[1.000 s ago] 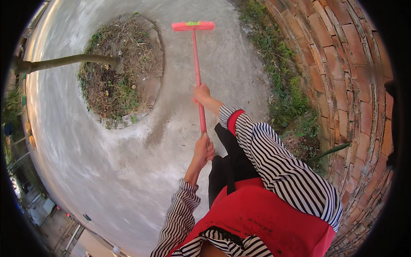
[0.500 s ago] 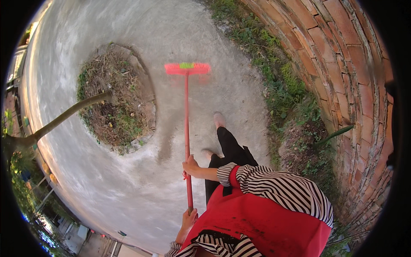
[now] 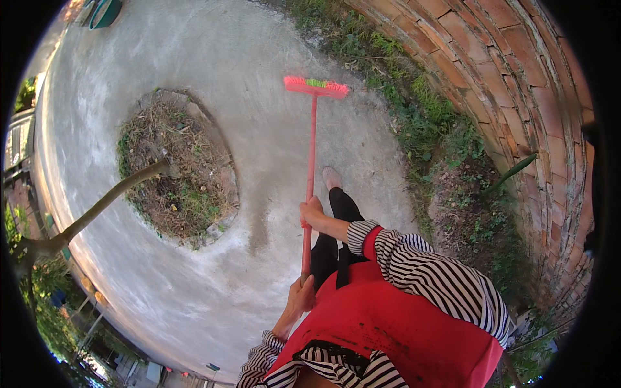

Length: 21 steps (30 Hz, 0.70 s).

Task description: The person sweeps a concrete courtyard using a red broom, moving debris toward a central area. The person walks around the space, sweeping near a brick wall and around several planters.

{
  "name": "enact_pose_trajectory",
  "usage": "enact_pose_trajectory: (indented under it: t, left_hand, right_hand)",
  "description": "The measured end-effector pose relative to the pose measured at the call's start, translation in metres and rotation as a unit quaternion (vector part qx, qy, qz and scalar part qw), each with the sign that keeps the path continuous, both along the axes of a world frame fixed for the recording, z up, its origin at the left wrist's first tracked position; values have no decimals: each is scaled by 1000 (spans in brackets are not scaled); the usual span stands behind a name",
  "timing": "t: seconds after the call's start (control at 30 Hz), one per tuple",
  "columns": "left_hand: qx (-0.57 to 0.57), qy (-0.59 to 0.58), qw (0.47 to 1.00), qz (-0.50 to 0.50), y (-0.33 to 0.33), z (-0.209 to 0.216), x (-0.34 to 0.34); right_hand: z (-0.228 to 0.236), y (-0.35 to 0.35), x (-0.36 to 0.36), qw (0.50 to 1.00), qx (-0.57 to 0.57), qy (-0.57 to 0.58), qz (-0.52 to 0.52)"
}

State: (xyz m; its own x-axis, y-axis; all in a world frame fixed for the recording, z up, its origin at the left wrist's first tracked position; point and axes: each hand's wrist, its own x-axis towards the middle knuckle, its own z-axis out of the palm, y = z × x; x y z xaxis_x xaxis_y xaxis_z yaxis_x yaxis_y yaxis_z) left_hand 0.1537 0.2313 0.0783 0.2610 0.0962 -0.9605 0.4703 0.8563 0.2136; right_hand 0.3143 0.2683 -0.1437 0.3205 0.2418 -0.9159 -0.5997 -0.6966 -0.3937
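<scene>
Your right hand (image 3: 312,213) grips broom handle (image 3: 309,174) mid-shaft for steering; left hand (image 3: 301,294) closed round near end for leverage. Pink broom head (image 3: 315,86) rests far ahead on concrete path (image 3: 213,58), bristles down, right of tree bed (image 3: 174,168).

Head view, single camera, worn on the person's head; left unit of a side-by-side pair.
Direction: looks steeply down along the person's front to the ground ahead.
Lens: wide fisheye, round picture with black corners; straight lines bow near the rim, as on the brick wall (image 3: 517,84) at upper right.
Orientation: upright, unmirrored.
Nearest field: the person's red apron (image 3: 394,330) and striped sleeves fill the lower edge, very close.
Middle field: both hands on the broom (image 3: 310,168), near centre.
Far field: concrete ground (image 3: 213,52), round tree bed (image 3: 174,168) at left, grass strip (image 3: 420,110) at right.
Shared coverage: none, one view only.
</scene>
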Motion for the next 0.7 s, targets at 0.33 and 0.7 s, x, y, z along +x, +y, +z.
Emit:
enact_pose_trajectory:
  t: [0.33,0.7]
  left_hand:
    - [20,-30,993,-108,11,-88,104]
    - [18,34,995,-87,-9,-2,46]
  right_hand:
    - [-57,25,127,994,96,-18,-47]
    - [9,10,34,999,45,-16,-8]
